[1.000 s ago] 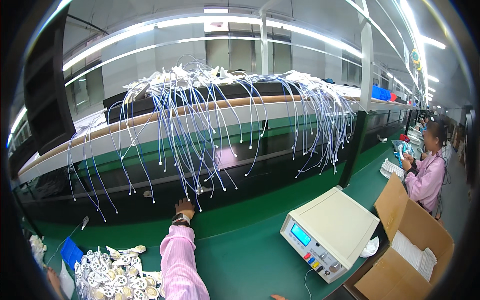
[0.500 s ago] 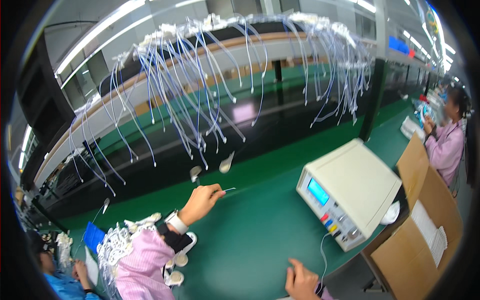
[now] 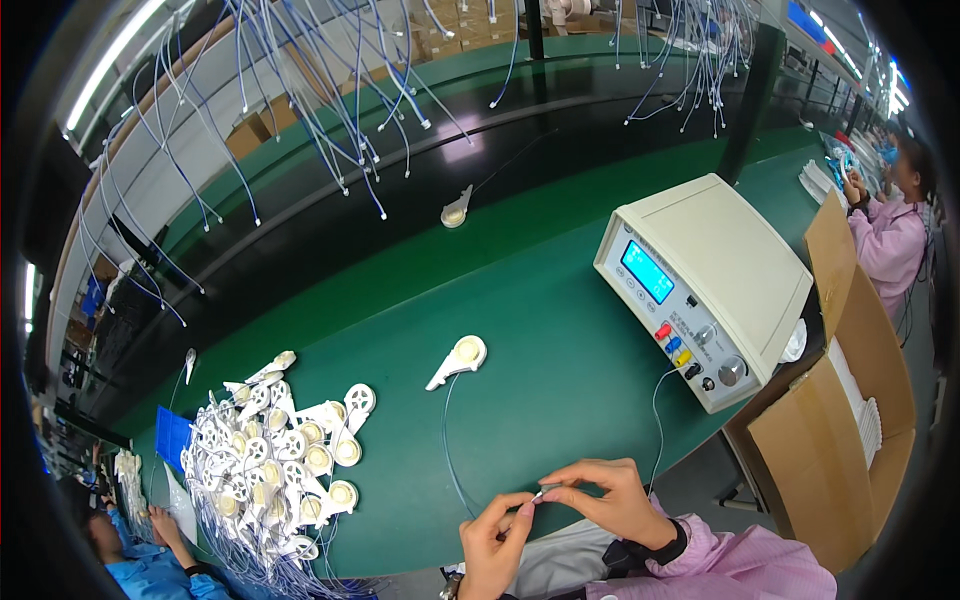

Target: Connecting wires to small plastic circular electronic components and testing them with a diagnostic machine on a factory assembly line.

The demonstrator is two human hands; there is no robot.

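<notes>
My left hand [image 3: 497,545] and my right hand [image 3: 615,505] meet at the bench's near edge, both with fingers pinched. Between their fingertips sits a small white connector [image 3: 539,495]. My left fingers grip it; a thin grey-blue cable [image 3: 447,440] runs down to that hand from a white plastic part with a round cream disc [image 3: 467,353], lying on the green bench. A white test lead [image 3: 656,420] leaves the beige bench meter [image 3: 705,290] and passes behind my right hand, whose fingers close on its end, mostly hidden, against the connector.
A heap of similar white parts with cables [image 3: 265,450] lies at left, by a blue bin [image 3: 172,437]. Another white part [image 3: 457,208] is on the far belt. Cables hang overhead [image 3: 330,100]. An open cardboard box [image 3: 810,470] stands at right. Co-workers sit on both sides.
My left hand has come back from the far bench side to meet my right hand. A white part now lies mid-bench, its cable drawn toward me. The view has tipped down.
</notes>
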